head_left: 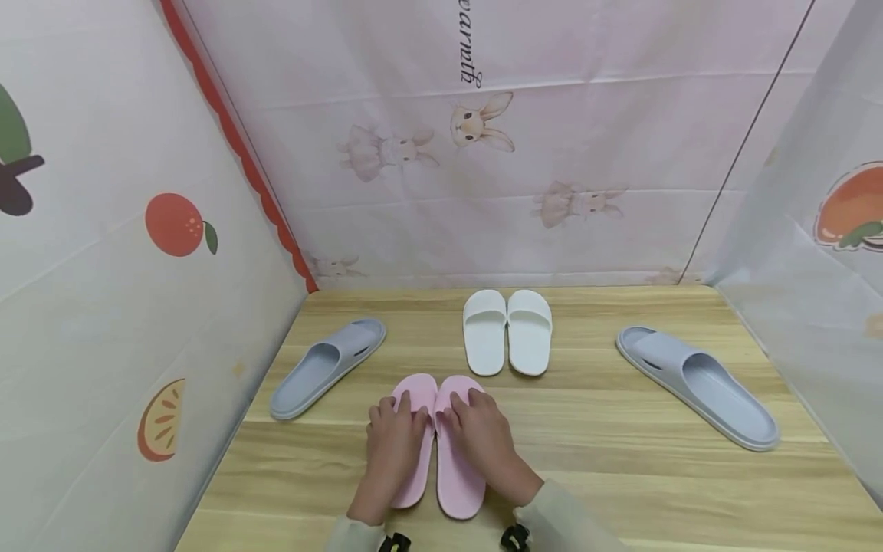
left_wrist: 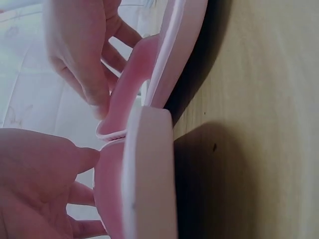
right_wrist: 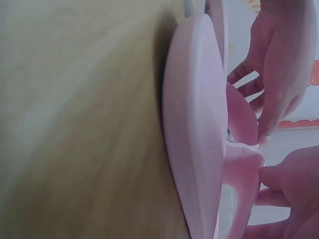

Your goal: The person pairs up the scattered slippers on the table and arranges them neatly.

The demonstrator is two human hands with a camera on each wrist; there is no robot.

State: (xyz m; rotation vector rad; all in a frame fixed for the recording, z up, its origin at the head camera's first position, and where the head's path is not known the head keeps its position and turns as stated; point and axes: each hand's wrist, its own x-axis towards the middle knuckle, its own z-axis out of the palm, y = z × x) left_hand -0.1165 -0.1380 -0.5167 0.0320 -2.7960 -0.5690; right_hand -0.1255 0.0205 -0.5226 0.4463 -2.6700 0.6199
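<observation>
Pair of smooth pink moulded-foam slippers (head_left: 441,445) on wood-grain table (head_left: 621,475): left hand (head_left: 393,445), right hand (head_left: 486,441), each grip relaxed, flat on straps. Wrist views alone show thick sole edges.

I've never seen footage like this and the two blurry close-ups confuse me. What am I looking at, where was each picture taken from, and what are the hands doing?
No machine here: a person works with bare hands and wears three cameras. The wide picture comes from the head, looking down at a wooden table hung round with printed cloth. On it lie a pair of pink slippers, a pair of white slippers and two grey slippers, one at the left and one at the right. The left hand and right hand each rest on a pink slipper's strap. The close-ups come from the wrists, turned sideways: each shows the pink slippers edge-on beside the wood, with both hands at the straps.
</observation>
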